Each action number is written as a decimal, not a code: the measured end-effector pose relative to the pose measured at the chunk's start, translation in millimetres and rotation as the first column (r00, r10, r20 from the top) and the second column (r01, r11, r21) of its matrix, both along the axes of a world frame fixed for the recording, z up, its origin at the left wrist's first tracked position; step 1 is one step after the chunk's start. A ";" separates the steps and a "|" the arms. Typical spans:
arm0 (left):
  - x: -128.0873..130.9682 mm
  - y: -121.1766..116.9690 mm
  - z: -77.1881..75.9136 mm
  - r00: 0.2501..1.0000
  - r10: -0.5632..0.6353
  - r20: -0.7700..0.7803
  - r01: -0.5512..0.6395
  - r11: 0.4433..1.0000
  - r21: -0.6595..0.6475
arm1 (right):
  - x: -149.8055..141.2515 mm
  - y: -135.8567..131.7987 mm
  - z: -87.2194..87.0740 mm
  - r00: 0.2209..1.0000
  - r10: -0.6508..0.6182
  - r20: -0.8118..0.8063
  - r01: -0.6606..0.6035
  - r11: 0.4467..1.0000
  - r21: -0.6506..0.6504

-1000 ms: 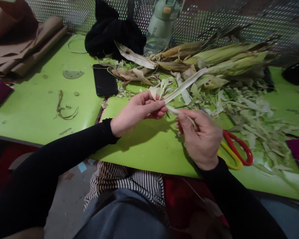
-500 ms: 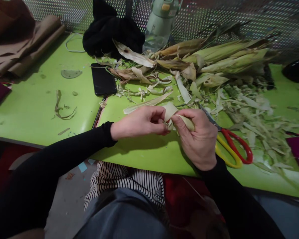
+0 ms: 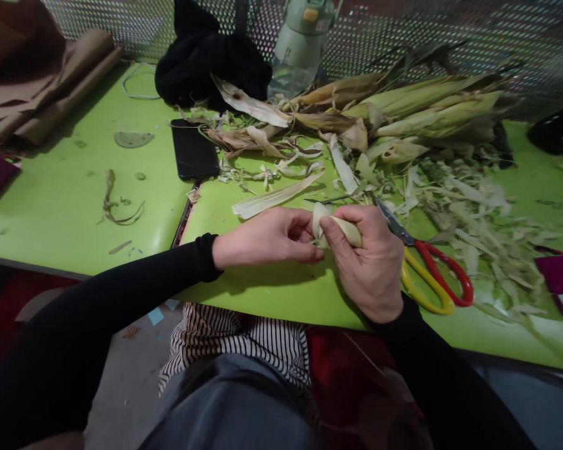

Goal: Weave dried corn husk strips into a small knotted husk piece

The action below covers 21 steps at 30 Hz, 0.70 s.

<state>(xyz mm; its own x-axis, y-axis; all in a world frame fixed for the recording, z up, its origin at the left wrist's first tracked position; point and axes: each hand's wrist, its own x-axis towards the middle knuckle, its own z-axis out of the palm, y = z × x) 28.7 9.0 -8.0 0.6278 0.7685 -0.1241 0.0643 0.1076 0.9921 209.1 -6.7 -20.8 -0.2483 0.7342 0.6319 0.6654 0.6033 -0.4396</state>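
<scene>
A folded, pale corn husk piece (image 3: 351,232) is held between my two hands over the front of the green table (image 3: 244,290). My right hand (image 3: 370,262) is closed round it, thumb pressed on top. At the husk's left end, my left hand (image 3: 276,236) has its fingers and thumb curled in, gripping that end; the fingertips are partly hidden. Just right of my right hand lie scissors (image 3: 431,269) with one red and one yellow handle. A flat husk strip (image 3: 276,197) rests beyond my left hand.
Whole husks (image 3: 426,112) and shredded scraps (image 3: 488,231) cover the back and right. A phone (image 3: 194,150), a black cloth (image 3: 211,69) and a green bottle (image 3: 298,53) stand or lie behind. Brown paper (image 3: 51,94) sits at far left, below a mesh screen (image 3: 403,31).
The upright husk flap at the left end has been folded down and wrapped closer. Both hands have drawn slightly nearer each other. The rest looks the same.
</scene>
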 end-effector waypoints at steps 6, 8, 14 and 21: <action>3.2 -0.3 -3.9 0.989 0.011 0.145 0.003 0.995 -0.097 | -0.3 1.4 0.4 0.996 -0.077 -0.049 0.071 0.991 -0.116; 2.7 0.2 -4.4 0.993 0.012 0.119 0.001 0.994 -0.111 | 1.0 4.4 1.1 0.993 -0.068 -0.099 0.047 0.979 -0.201; 1.5 0.9 -5.1 0.992 0.052 0.116 -0.036 0.990 -0.138 | 6.2 11.3 3.8 0.930 -0.064 -0.362 -0.060 0.945 -0.321; -3.8 6.4 0.5 0.947 0.265 0.180 -0.253 0.963 -0.089 | 17.9 15.5 0.8 0.973 -0.015 -0.230 -0.069 0.933 -0.354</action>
